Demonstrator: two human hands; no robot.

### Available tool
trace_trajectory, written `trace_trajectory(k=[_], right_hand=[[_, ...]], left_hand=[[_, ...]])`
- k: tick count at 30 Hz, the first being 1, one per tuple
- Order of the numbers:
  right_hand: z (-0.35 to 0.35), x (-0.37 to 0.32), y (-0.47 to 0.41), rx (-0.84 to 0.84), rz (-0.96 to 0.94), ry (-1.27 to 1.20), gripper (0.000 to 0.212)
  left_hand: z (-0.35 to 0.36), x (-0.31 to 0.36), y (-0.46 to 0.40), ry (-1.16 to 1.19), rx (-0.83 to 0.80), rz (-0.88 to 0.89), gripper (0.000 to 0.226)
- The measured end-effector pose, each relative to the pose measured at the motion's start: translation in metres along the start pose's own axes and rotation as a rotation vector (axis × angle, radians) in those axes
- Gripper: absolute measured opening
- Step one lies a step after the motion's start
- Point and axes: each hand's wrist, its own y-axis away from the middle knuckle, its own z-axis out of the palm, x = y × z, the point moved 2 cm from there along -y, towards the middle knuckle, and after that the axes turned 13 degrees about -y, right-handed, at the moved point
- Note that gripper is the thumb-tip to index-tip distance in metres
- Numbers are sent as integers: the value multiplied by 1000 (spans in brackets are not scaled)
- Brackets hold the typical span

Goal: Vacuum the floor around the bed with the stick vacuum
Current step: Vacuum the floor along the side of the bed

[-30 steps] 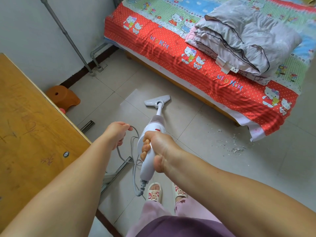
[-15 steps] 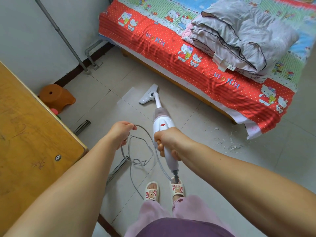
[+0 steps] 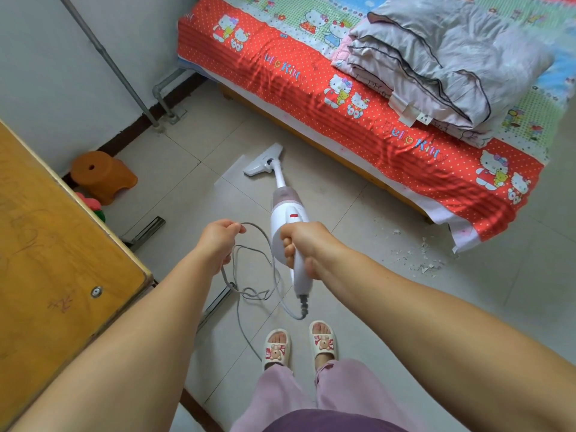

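From the head camera, the right hand (image 3: 307, 244) grips the white handle of the stick vacuum (image 3: 288, 222), its fingers (image 3: 288, 246) curled tightly round the handle just below the red button. The vacuum slants away from the person toward the bed (image 3: 358, 98), and its floor head (image 3: 263, 160) lies flat on the tiled floor (image 3: 358, 275), near the bed's long side edge but apart from it, turned toward the wall corner.

The left hand (image 3: 219, 241) holds the grey power cord (image 3: 249, 275), pinching it between thumb and curled fingers. From that hand the cord loops down, bunches loosely on the floor between the two forearms, and runs to the bottom end of the handle, while another stretch trails toward the person's feet in cream slippers (image 3: 299, 346).

A folded grey quilt (image 3: 452, 57) lies on the bed's patterned sheet, close to the bed's near edge. White debris (image 3: 420, 260) is scattered on the floor beside the near corner of the bed, to the right of the vacuum and well apart from its head. A wooden bench (image 3: 46, 244) fills the left side, its corner near the left forearm. Beyond it an orange stool (image 3: 103, 176) stands on the floor against the wall.
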Motion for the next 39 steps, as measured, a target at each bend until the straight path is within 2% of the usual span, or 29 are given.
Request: trace_trajectory(k=[6, 16, 23, 39], right_hand=[[18, 17, 1, -10, 46, -238, 22], [58, 33, 27, -52, 93, -451, 27], [83, 34, 52, -102, 127, -546, 30], [107, 62, 96, -117, 206, -589, 15]], left_hand=[[-12, -17, 6, 139, 65, -66, 22], [-34, -35, 4, 304, 140, -72, 24], [-58, -31, -2, 225, 140, -11, 21], [-83, -21, 18, -45, 110, 47, 27]])
